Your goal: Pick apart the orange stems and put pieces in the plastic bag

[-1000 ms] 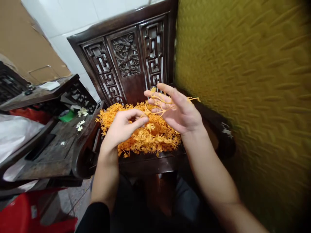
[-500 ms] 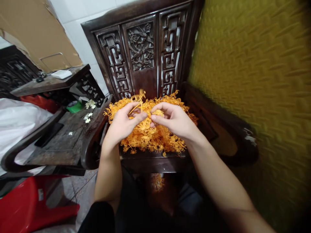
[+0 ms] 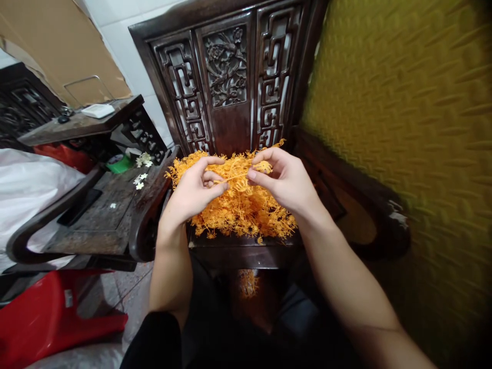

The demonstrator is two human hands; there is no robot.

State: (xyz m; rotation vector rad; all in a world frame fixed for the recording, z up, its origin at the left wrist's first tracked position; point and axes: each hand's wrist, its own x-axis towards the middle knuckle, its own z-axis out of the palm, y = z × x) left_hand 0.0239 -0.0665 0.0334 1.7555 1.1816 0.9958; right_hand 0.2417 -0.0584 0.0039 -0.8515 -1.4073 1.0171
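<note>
While both hands work above the chair seat (image 3: 246,251), a single thin orange sprig (image 3: 234,177) spans the gap between them. The left hand (image 3: 194,192) pinches one end between thumb and fingertips; the right hand (image 3: 286,179) pinches the other end, so each grip is closed on the sprig.

Progress, as a judgement: one sprig is lifted clear of the pile of orange sprigs (image 3: 238,207), and the pile looks large, so most of the material appears unhandled. A few orange pieces (image 3: 248,284) lie under the seat; whether they were dropped or placed cannot be told.

Clearances, relative to the seat:
- Behind: the carved chair back (image 3: 226,77) rises just beyond the pile and limits forward reach.
- Right side: the curved armrest (image 3: 369,215), with a yellow textured panel (image 3: 403,128) beyond it; room is tight.
- Left side: a second armrest (image 3: 149,215), then a dark wooden side table (image 3: 100,215) carrying small white flowers (image 3: 140,180).
- Near side: open room above the person's lap.
- Lower left: a red plastic stool (image 3: 49,318) on the floor.
</note>
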